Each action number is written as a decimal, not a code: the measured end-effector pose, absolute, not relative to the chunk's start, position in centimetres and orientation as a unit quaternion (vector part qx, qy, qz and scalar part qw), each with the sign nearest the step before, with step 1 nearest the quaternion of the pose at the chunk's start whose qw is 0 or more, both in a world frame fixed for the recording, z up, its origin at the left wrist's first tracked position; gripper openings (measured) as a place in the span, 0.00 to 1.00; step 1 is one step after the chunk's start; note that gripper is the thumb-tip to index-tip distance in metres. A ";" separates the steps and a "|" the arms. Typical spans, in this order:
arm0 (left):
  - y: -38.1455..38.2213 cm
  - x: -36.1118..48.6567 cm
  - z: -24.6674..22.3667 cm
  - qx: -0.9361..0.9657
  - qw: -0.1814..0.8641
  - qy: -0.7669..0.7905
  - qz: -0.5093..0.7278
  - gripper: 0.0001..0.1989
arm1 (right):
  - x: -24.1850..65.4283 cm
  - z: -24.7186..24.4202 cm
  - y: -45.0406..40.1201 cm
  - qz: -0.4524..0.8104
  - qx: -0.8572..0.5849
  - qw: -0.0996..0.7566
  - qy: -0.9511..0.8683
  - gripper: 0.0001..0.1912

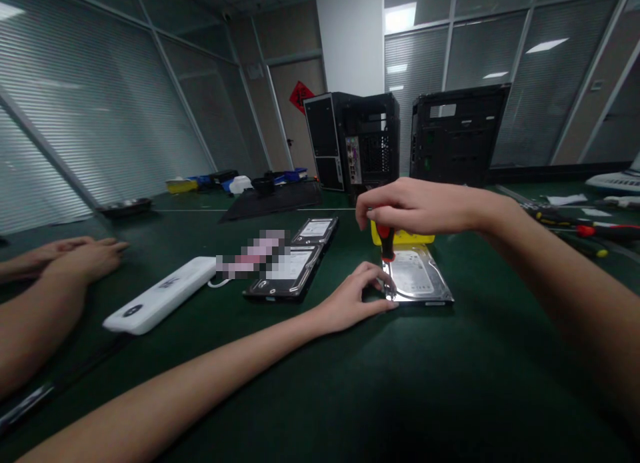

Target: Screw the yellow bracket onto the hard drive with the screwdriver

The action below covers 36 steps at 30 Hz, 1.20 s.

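A silver hard drive (415, 274) lies flat on the green table in front of me. My right hand (417, 204) is closed over the top of a red and black screwdriver (385, 242), held upright above the drive's left side. Its lower end is by the fingers of my left hand (354, 295). Thumb and fingers of that hand curl round the drive's left edge; their exact contact is partly hidden. Behind the drive, a yellow object (407, 238) is partly covered by my right hand. Two more hard drives (287, 274) (316, 230) lie to the left.
A white power strip (167, 293) lies left, near another person's hands (93, 255). Computer cases (367, 143) (457, 136) stand at the back. Hand tools (595, 231) lie right. A black mat (273, 201) and a dark dish (125, 207) are farther back. Part of the middle is pixelated.
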<state>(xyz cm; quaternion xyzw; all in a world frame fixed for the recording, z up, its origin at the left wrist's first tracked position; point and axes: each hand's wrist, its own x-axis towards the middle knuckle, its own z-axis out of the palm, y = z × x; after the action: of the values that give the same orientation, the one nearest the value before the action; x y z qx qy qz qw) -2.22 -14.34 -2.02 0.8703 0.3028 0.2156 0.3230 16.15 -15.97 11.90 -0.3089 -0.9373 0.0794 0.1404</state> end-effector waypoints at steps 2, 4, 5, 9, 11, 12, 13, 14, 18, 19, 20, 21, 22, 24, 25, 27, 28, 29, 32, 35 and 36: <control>-14.3 -2.2 -2.0 0.871 0.324 0.299 0.219 0.16 | 16.3 12.0 -16.0 0.081 -0.314 0.137 -0.936 0.14; -14.3 -2.2 -2.0 0.870 0.324 0.301 0.218 0.16 | 16.5 12.0 -16.0 0.080 -0.321 0.136 -0.934 0.15; -14.3 -2.2 -1.9 0.870 0.324 0.303 0.217 0.16 | 16.5 12.0 -16.0 0.079 -0.323 0.137 -0.933 0.16; -14.3 -2.1 -1.8 0.871 0.318 0.310 0.212 0.17 | 16.5 11.9 -15.9 0.078 -0.322 0.140 -0.933 0.18; -14.3 -2.1 -1.8 0.871 0.316 0.313 0.211 0.17 | 16.4 11.8 -15.9 0.082 -0.314 0.141 -0.935 0.19; -14.3 -2.1 -1.8 0.871 0.315 0.313 0.212 0.18 | 16.3 11.8 -15.9 0.085 -0.309 0.141 -0.937 0.19; -14.3 -2.1 -1.8 0.870 0.314 0.314 0.212 0.18 | 16.2 11.8 -15.9 0.087 -0.304 0.141 -0.938 0.19; -14.3 -2.1 -1.8 0.870 0.315 0.315 0.212 0.18 | 16.1 11.8 -15.9 0.089 -0.299 0.142 -0.939 0.19; -14.3 -2.1 -1.9 0.869 0.318 0.314 0.213 0.18 | 15.8 11.7 -15.8 0.087 -0.311 0.149 -0.934 0.19; -14.3 -2.1 -1.9 0.869 0.318 0.313 0.214 0.17 | 15.9 11.6 -15.8 0.085 -0.320 0.151 -0.931 0.20; -14.3 -2.1 -1.9 0.870 0.317 0.312 0.214 0.17 | 15.9 11.6 -15.7 0.083 -0.330 0.152 -0.928 0.20; -14.3 -2.1 -1.9 0.870 0.317 0.311 0.215 0.17 | 16.0 11.6 -15.7 0.081 -0.340 0.152 -0.924 0.20; -14.3 -2.1 -1.9 0.870 0.316 0.311 0.215 0.17 | 16.1 11.6 -15.7 0.077 -0.351 0.152 -0.921 0.19; -14.2 -2.1 -2.0 0.871 0.317 0.307 0.216 0.17 | 16.3 11.7 -15.7 0.068 -0.368 0.151 -0.915 0.18; -14.2 -2.1 -2.0 0.872 0.318 0.303 0.215 0.16 | 16.3 11.7 -15.7 0.069 -0.371 0.148 -0.914 0.17; -14.2 -2.0 -2.0 0.873 0.321 0.296 0.215 0.15 | 16.5 11.8 -15.7 0.084 -0.365 0.141 -0.916 0.15; -14.2 -2.0 -2.0 0.874 0.322 0.295 0.215 0.15 | 16.5 11.9 -15.8 0.093 -0.358 0.139 -0.918 0.14; -14.2 -2.0 -2.0 0.874 0.321 0.296 0.215 0.15 | 16.5 11.9 -15.8 0.100 -0.352 0.138 -0.920 0.14; -14.2 -2.0 -1.9 0.875 0.313 0.301 0.213 0.15 | 16.5 12.0 -15.9 0.091 -0.341 0.142 -0.925 0.15; -14.2 -2.0 -1.9 0.874 0.311 0.308 0.210 0.16 | 16.6 12.1 -16.1 0.078 -0.324 0.140 -0.932 0.16; -14.2 -2.0 -1.8 0.874 0.312 0.310 0.209 0.16 | 16.6 12.1 -16.1 0.080 -0.318 0.137 -0.935 0.16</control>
<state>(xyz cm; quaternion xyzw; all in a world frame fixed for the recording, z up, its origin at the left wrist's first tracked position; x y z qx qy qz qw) -1.99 -14.24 -1.83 0.8736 0.3097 0.2086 0.3120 16.63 -16.09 12.11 -0.3182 -0.9346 0.0803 0.1373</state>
